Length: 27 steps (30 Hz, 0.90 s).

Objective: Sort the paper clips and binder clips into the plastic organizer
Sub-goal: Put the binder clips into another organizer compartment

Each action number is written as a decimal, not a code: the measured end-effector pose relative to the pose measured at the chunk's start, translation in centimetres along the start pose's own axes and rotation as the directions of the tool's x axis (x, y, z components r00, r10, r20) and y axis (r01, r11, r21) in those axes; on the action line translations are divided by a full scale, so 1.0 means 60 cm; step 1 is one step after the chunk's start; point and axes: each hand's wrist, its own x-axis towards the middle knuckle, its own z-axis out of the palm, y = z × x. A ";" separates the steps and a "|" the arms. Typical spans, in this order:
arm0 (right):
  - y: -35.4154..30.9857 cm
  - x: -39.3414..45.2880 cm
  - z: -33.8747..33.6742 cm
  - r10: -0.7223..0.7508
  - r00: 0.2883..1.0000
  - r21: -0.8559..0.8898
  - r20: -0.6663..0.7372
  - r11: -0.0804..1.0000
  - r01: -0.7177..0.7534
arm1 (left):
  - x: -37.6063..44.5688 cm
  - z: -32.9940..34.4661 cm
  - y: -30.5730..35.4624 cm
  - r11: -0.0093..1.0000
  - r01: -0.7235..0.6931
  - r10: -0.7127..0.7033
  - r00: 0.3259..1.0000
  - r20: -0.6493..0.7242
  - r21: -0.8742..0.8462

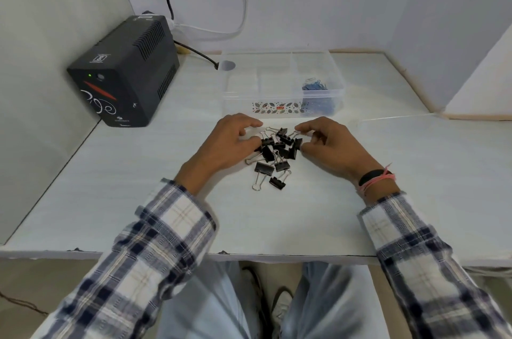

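A heap of several black binder clips (274, 157) with silver wire handles lies on the white table, just in front of the clear plastic organizer (241, 100). Blue paper clips (314, 85) fill the organizer's front right compartment; its other compartments look bare. My left hand (227, 142) rests on the left side of the heap, fingers curled and spread, thumb touching a clip. My right hand (327, 144) flanks the right side, fingertips against the clips. Neither hand has lifted a clip.
A black UPS box (124, 72) with a green light stands at the back left, cables running behind it to the wall. White partition walls close in the left, back and right. The table's front edge (277, 255) is near my lap.
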 end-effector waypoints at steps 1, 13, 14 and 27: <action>-0.001 0.000 0.002 -0.026 1.000 -0.025 -0.011 0.999 0.026 | 0.000 0.000 -0.003 1.000 -0.012 0.012 1.000 0.012 0.001; -0.008 0.003 0.012 -0.143 0.987 -0.074 -0.078 0.988 0.137 | -0.002 0.018 -0.009 0.995 -0.101 0.102 0.995 0.018 -0.025; -0.009 0.003 0.013 -0.155 0.986 -0.081 -0.054 0.985 0.150 | -0.002 0.020 -0.008 0.995 -0.099 0.099 0.995 0.027 -0.010; -0.009 0.009 0.026 -0.158 0.986 -0.168 -0.051 0.975 0.148 | 0.003 0.028 0.004 0.998 -0.060 0.060 0.998 -0.003 -0.036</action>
